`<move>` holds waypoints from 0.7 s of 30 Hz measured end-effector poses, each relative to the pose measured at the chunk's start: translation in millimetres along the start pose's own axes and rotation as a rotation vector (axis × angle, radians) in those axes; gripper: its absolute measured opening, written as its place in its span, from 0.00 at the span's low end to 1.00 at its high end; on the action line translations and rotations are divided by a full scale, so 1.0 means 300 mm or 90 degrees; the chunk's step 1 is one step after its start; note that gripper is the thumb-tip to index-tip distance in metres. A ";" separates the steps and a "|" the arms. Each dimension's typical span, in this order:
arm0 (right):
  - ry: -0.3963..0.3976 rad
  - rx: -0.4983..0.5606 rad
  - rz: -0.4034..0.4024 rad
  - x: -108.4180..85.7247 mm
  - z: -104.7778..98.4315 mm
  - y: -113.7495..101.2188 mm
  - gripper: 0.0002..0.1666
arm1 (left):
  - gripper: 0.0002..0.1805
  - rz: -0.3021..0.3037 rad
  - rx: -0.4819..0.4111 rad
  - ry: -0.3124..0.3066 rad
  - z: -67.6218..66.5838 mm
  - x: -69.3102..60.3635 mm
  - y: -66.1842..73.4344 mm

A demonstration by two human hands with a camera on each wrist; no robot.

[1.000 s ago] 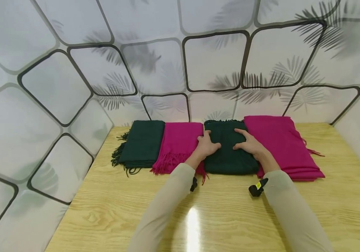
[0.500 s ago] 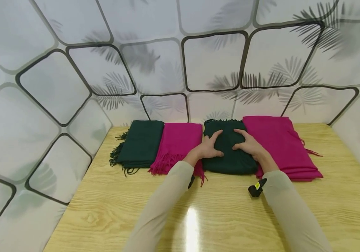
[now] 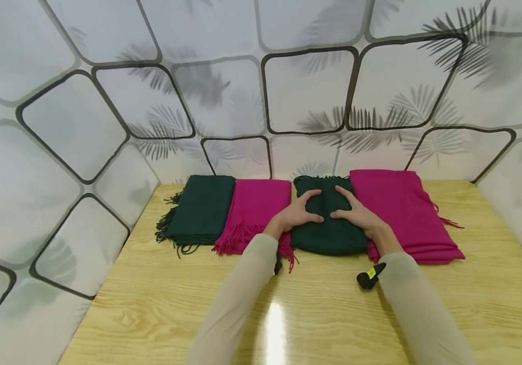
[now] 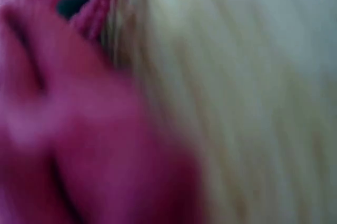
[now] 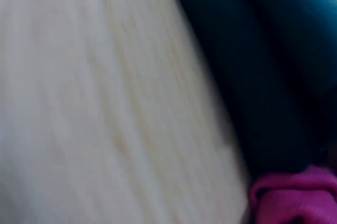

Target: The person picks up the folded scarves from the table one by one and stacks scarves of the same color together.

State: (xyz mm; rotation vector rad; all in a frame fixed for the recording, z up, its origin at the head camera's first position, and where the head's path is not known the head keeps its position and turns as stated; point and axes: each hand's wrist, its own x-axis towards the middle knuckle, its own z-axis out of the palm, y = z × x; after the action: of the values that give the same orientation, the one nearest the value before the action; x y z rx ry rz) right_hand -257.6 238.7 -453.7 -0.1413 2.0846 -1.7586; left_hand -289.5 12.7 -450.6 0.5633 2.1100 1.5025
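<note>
Four items would exceed the limit, so several folded scarves lie in a row. A folded dark green scarf [image 3: 324,238], third from the left, lies beneath both hands in the head view. My left hand [image 3: 293,214] rests at its left side, thumb and forefinger spread over the cloth. From the right, my right hand [image 3: 362,215] lies on the same scarf with thumb and forefinger also apart. The thumb tips point at each other across a narrow gap. The other fingers are hidden. Neither wrist view shows a hand; the right one shows the scarf's folded edge [image 5: 247,92].
Left of the hands are a fringed magenta scarf [image 3: 261,203] and another dark green scarf [image 3: 203,208]. A larger magenta scarf [image 3: 407,218] adjoins on the right. All lie on a wooden table [image 3: 160,309] before a patterned backdrop [image 3: 306,91].
My left hand has shifted right, farther onto the dark green scarf. My right hand has edged slightly left, so the thumbs are closer together. The view has drifted a little.
</note>
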 end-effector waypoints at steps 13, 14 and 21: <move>0.014 0.083 -0.081 -0.038 0.061 -0.032 0.58 | 0.44 0.050 -0.059 0.030 -0.010 -0.039 0.009; 0.016 0.092 -0.081 -0.043 0.062 -0.031 0.58 | 0.44 0.051 -0.069 0.028 -0.012 -0.046 0.009; -0.003 0.224 -0.118 -0.085 0.061 -0.034 0.56 | 0.43 0.070 -0.160 0.015 -0.030 -0.095 0.019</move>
State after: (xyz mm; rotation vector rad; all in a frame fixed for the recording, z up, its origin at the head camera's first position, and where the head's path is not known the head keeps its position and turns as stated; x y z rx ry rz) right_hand -229.5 228.1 -440.0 -0.2422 1.7714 -2.2002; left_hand -271.8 -9.0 -438.3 0.5780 1.8949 1.8105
